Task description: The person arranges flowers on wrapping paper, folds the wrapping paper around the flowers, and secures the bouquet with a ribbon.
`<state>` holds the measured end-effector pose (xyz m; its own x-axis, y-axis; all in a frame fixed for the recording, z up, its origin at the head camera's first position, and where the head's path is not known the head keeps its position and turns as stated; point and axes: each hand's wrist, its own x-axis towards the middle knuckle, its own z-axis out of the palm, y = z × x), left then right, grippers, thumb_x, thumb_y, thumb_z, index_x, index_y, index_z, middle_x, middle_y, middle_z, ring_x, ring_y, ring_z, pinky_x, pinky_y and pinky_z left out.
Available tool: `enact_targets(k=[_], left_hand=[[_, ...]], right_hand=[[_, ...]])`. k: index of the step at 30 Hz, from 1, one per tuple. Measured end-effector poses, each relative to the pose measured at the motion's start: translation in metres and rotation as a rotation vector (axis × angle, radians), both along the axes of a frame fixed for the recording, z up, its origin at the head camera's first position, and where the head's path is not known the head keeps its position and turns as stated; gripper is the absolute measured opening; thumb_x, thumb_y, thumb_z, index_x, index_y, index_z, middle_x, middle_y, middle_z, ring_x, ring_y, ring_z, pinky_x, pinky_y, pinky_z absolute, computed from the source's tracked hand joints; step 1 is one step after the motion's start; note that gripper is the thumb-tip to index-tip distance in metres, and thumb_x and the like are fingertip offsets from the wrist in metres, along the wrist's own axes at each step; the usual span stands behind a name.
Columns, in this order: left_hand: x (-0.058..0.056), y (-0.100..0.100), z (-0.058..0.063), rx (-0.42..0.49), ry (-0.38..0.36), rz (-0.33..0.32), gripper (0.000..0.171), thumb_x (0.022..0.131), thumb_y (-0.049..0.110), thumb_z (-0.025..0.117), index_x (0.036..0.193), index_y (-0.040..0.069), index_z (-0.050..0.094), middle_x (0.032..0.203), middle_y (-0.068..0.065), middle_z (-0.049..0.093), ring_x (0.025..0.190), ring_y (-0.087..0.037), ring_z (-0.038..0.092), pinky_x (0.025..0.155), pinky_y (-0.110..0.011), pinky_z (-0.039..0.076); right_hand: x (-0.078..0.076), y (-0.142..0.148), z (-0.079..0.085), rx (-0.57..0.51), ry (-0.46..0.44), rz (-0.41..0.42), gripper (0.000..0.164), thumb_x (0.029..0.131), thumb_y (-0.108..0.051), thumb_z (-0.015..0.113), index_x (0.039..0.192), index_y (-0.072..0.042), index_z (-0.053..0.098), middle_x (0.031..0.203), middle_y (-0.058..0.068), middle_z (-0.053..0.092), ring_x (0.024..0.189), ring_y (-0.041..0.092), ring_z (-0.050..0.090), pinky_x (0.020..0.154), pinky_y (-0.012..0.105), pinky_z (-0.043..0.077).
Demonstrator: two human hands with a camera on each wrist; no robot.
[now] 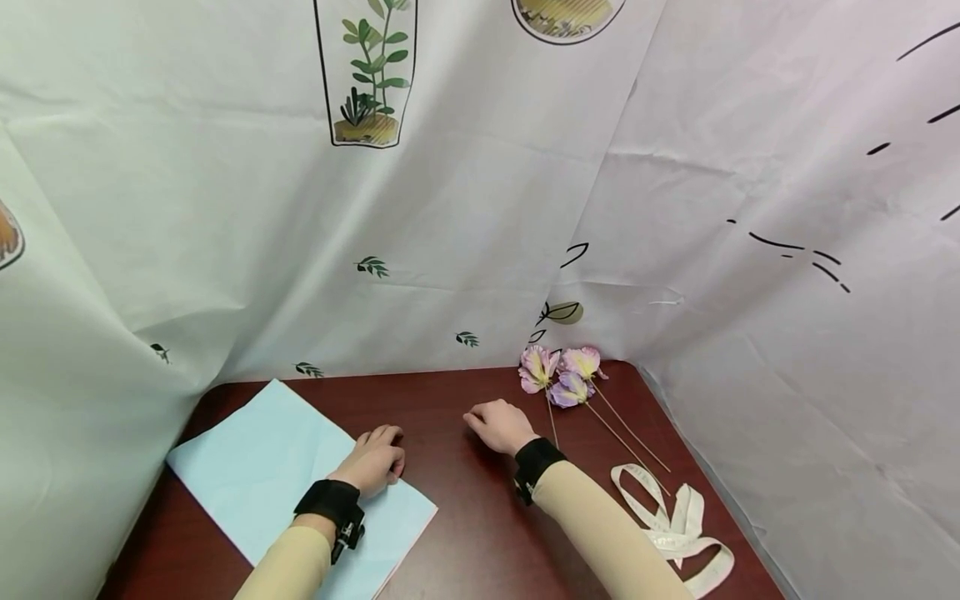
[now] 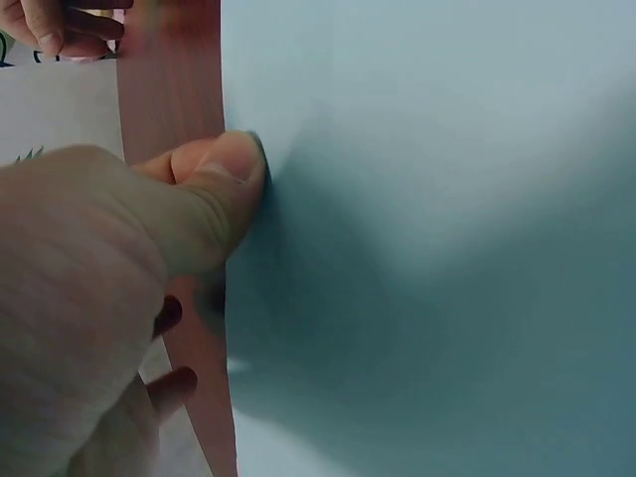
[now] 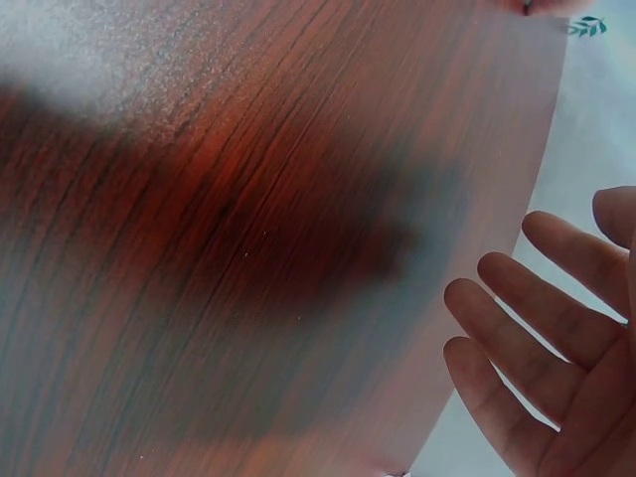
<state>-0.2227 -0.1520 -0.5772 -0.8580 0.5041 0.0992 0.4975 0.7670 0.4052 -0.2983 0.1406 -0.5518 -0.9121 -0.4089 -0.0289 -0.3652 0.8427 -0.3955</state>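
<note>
Left wrist view: left hand (image 2: 109, 258) pinches a smooth, straight-edged blue sheet (image 2: 427, 179)

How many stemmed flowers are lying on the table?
3, clustered near the far right corner of the table: a left pink flower, a right pink flower, and a purple flower nearer the camera, between them. None appears hidden.

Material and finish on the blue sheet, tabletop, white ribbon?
Blue sheet: likely paper, matte; thin, with crisp straight edges.
Tabletop: wood or wood-look laminate, fairly glossy; dark streaked grain, bright reflection.
White ribbon: probably fabric, matte; flat strip in loose, soft loops.
</note>
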Motion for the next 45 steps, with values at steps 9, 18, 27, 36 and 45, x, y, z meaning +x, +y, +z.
enact_targets(k=[9, 18, 27, 36, 45], left_hand=[[-0.004, 0.009, 0.000, -0.024, 0.082, -0.072, 0.041, 0.099, -0.001, 0.081, 0.082, 0.020, 0.050, 0.108, -0.004, 0.065, 0.141, -0.044, 0.057, 0.118, -0.067, 0.041], [-0.012, 0.023, 0.001, -0.066, 0.131, -0.080, 0.035, 0.105, 0.011, 0.077, 0.089, 0.023, 0.047, 0.080, 0.010, 0.042, 0.091, -0.015, 0.050, 0.094, -0.046, 0.046], [-0.013, 0.027, 0.004, -0.036, 0.183, -0.090, 0.033, 0.105, 0.011, 0.076, 0.091, 0.022, 0.049, 0.082, 0.010, 0.044, 0.087, -0.013, 0.049, 0.091, -0.043, 0.046], [-0.012, 0.026, 0.006, -0.019, 0.198, -0.080, 0.031, 0.105, 0.012, 0.077, 0.091, 0.020, 0.051, 0.082, 0.010, 0.045, 0.086, -0.013, 0.050, 0.102, -0.049, 0.052], [-0.012, 0.022, 0.017, 0.065, 0.195, -0.082, 0.015, 0.103, 0.019, 0.083, 0.112, 0.019, 0.070, 0.101, 0.005, 0.075, 0.096, -0.017, 0.071, 0.106, -0.051, 0.052]], right_hand=[[0.002, -0.006, -0.009, 0.023, -0.082, 0.059, 0.020, 0.109, -0.027, 0.072, 0.120, -0.016, 0.085, 0.116, 0.001, 0.081, 0.110, 0.020, 0.075, 0.101, 0.045, 0.061], [0.006, -0.009, -0.010, -0.174, -0.347, 0.181, 0.017, 0.110, -0.021, 0.071, 0.116, -0.013, 0.085, 0.094, -0.004, 0.076, 0.079, 0.011, 0.067, 0.075, 0.030, 0.058], [0.017, -0.021, -0.021, -0.069, -0.270, 0.231, 0.008, 0.094, -0.020, 0.086, 0.091, -0.018, 0.078, 0.078, -0.010, 0.063, 0.071, 0.006, 0.056, 0.064, 0.024, 0.047], [0.020, -0.024, -0.056, 0.073, 0.075, 0.289, 0.026, 0.093, -0.031, 0.082, 0.078, -0.025, 0.062, 0.081, -0.007, 0.049, 0.067, 0.010, 0.049, 0.056, 0.030, 0.042], [0.031, -0.018, -0.037, 0.008, -0.029, 0.226, 0.024, 0.091, -0.031, 0.089, 0.090, -0.021, 0.067, 0.082, -0.010, 0.052, 0.072, 0.007, 0.050, 0.062, 0.026, 0.045]])
